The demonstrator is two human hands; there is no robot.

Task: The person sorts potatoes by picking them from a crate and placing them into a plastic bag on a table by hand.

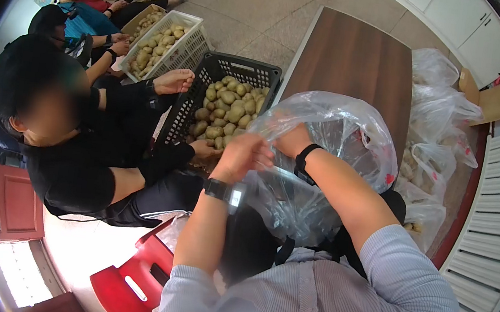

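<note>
A large clear plastic bag (294, 205) with its mouth spread wide lies over my lap and against the table edge. My right hand (293, 137) is at the bag's left rim, closed on the film, its fingers partly veiled by the plastic. Just left of it, my left hand (243, 157) hovers beside the rim with its fingers apart and slightly bent. No potato shows in that hand. Directly ahead of it stands a black crate (242, 66) filled with potatoes (231, 107).
A person (65, 133) in black sits at my left, hands at the crate. Two more people sit farther along by a white crate (199, 34) of potatoes. A brown table (362, 57) stands ahead, filled bags (434, 104) at right, a red chair (122, 277) at lower left.
</note>
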